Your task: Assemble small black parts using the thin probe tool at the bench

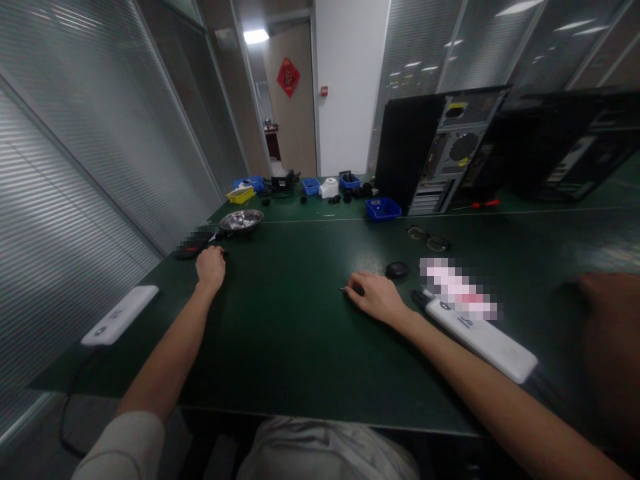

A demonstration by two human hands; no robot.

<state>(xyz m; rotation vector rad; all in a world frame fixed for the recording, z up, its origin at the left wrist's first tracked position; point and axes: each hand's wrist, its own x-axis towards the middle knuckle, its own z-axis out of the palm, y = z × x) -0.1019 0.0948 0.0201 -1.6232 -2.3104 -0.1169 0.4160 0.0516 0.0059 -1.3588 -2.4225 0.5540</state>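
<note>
My left hand (211,268) rests on the left of the green table, its fingers curled closed. A small dark bit shows by the fingertips, too little of it to name. My right hand (376,295) lies on the table right of the middle, fingers bent around a thin pointed tool (343,289). Only its slim tip sticks out to the left; the hand covers the rest. Just beyond the right hand sits a black computer mouse (397,269). Past the left hand stands a round metal dish (241,221) with small pieces in it.
A white power bank (483,339) with cables lies by my right forearm, another white device (120,315) at the left edge. Glasses (429,238), a blue bin (383,209) and a computer tower (440,150) stand farther back. Another person's blurred arm (613,333) reaches in at right.
</note>
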